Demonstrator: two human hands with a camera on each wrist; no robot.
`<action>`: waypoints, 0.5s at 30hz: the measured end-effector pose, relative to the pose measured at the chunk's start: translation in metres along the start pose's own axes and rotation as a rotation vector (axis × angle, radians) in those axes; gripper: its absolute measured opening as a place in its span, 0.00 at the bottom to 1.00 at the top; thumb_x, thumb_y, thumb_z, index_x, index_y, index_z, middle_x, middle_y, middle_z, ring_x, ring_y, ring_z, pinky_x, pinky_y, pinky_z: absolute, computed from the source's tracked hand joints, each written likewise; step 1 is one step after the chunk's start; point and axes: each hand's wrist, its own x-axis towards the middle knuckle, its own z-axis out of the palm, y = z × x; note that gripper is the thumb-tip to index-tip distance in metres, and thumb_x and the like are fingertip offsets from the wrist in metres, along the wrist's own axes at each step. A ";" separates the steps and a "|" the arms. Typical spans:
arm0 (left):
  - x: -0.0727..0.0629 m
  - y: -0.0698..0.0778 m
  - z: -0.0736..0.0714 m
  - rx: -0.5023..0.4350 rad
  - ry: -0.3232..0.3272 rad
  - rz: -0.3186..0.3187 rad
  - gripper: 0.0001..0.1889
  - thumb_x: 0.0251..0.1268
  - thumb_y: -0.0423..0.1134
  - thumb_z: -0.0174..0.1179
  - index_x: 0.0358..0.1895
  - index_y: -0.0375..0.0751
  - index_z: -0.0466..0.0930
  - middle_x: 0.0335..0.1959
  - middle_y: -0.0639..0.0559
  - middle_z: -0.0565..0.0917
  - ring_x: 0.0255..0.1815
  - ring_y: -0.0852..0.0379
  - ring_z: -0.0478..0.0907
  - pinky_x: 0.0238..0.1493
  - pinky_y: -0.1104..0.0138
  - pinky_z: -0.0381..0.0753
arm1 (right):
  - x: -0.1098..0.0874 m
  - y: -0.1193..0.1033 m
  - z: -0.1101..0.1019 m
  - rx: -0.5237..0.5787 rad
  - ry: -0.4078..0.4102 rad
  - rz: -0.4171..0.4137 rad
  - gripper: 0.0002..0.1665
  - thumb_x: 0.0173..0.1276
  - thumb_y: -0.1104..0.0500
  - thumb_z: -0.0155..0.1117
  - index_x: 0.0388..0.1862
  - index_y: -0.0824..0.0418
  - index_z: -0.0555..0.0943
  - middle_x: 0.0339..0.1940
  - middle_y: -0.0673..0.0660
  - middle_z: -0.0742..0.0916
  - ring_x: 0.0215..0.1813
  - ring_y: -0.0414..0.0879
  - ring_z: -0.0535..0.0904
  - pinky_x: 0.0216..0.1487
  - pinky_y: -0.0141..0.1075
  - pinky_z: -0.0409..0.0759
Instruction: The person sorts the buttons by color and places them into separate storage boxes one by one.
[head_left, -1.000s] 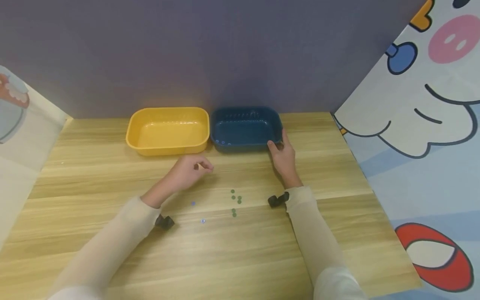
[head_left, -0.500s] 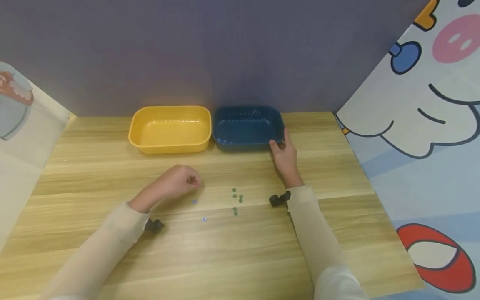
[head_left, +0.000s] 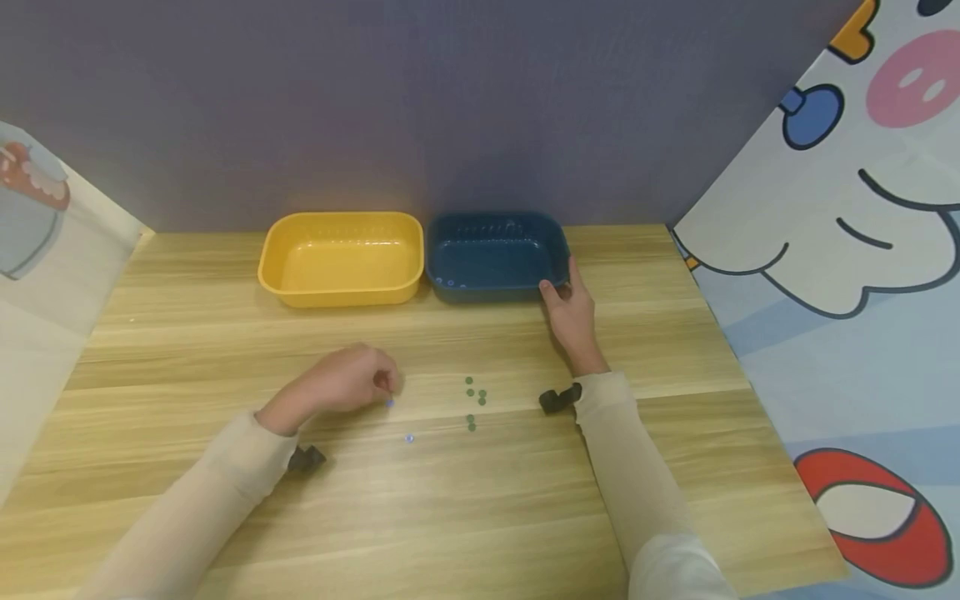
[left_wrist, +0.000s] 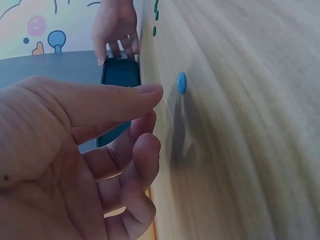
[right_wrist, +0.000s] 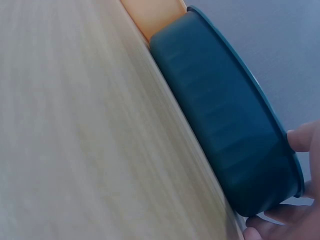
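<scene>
My left hand [head_left: 352, 379] is low over the table with its fingers loosely bent and nothing between them. Just off its fingertips lies a small blue disc [left_wrist: 181, 83], standing apart from the thumb in the left wrist view. A second small blue disc [head_left: 409, 438] lies nearer to me. My right hand [head_left: 573, 321] grips the near right corner of a dark blue plastic basin [head_left: 495, 295], thumb at the rim and other fingers round the end wall [right_wrist: 260, 185]. A few small discs [head_left: 450, 283] lie inside along its near left side.
Beside the blue basin, to its left, stands a yellow basin [head_left: 341, 298]. Several small green discs [head_left: 470, 392] lie loosely grouped on the wooden table [head_left: 420, 517], right of the blue ones. A grey panel [head_left: 375, 108] rises behind the basins, and a cartoon-printed wall [head_left: 847, 358] stands at the right.
My left hand has come back from in front of the basins, down and slightly left, to the blue disc on the table. The right hand keeps its grip on the blue basin.
</scene>
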 end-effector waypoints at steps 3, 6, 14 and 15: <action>-0.002 -0.001 0.003 0.012 -0.003 0.002 0.08 0.57 0.33 0.71 0.30 0.53 0.85 0.33 0.62 0.83 0.36 0.59 0.78 0.43 0.58 0.82 | 0.000 0.000 0.000 0.005 -0.004 0.002 0.48 0.76 0.45 0.60 0.84 0.56 0.48 0.81 0.63 0.58 0.70 0.59 0.73 0.70 0.48 0.70; -0.003 -0.002 0.006 0.016 -0.004 -0.004 0.09 0.57 0.31 0.70 0.30 0.53 0.85 0.32 0.63 0.83 0.37 0.60 0.78 0.43 0.58 0.82 | 0.000 -0.001 0.000 0.005 -0.001 0.001 0.48 0.76 0.46 0.60 0.84 0.58 0.48 0.81 0.63 0.58 0.70 0.59 0.73 0.70 0.48 0.70; -0.004 0.000 0.011 0.045 0.014 -0.022 0.09 0.57 0.33 0.71 0.29 0.55 0.84 0.30 0.64 0.82 0.34 0.60 0.76 0.40 0.59 0.79 | 0.000 -0.001 0.000 -0.002 0.001 -0.001 0.47 0.77 0.46 0.60 0.83 0.59 0.48 0.81 0.63 0.58 0.70 0.59 0.72 0.70 0.48 0.70; -0.004 0.001 0.011 0.049 0.018 -0.020 0.09 0.57 0.34 0.71 0.28 0.55 0.84 0.30 0.64 0.81 0.34 0.60 0.76 0.40 0.59 0.79 | 0.000 0.000 0.000 -0.005 0.001 -0.002 0.47 0.77 0.46 0.60 0.83 0.59 0.49 0.81 0.63 0.58 0.70 0.60 0.72 0.70 0.48 0.70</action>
